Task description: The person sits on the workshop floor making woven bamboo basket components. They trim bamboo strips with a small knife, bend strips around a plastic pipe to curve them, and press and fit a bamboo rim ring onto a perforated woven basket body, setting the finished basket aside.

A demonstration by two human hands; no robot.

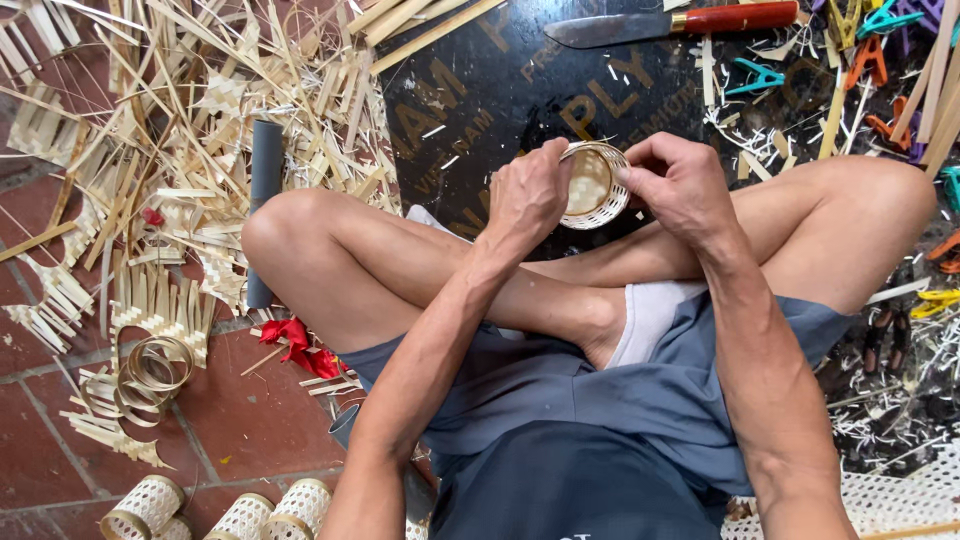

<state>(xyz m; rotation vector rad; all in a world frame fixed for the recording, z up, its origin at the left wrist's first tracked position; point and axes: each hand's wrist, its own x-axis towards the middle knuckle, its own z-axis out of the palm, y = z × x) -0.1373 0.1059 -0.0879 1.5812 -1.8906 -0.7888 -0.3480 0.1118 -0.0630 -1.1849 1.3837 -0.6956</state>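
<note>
Bamboo strips [170, 150] lie heaped across the red tile floor [250, 420] on the person's left, the widest spread of material in view, with offcuts and woven scraps mixed through them. Next in size is the dark printed board [500, 90] ahead of the crossed legs, scattered with pale slivers. A long knife with a red-brown handle [680, 22] lies along its far edge, and coloured plastic clips [870, 50] are strewn to the right of it. A grey tube [265, 170] stands just beside the left knee. Lower left, several coiled bamboo hoops [150, 372] rest on the tiles, and near the bottom edge finished small woven cylinders [240, 512] lie in a row. A red scrap of cloth [295, 342] sits beside the left thigh. Held up over the shins, between both hands, is the small woven basket [595, 185], tilted so its open mouth faces the camera. The left hand [528, 195] is curled closed around the basket's left rim, thumb and fingers pinching it. The right hand [680, 185] grips the right rim, its fingertips pressed together on the edge.
</note>
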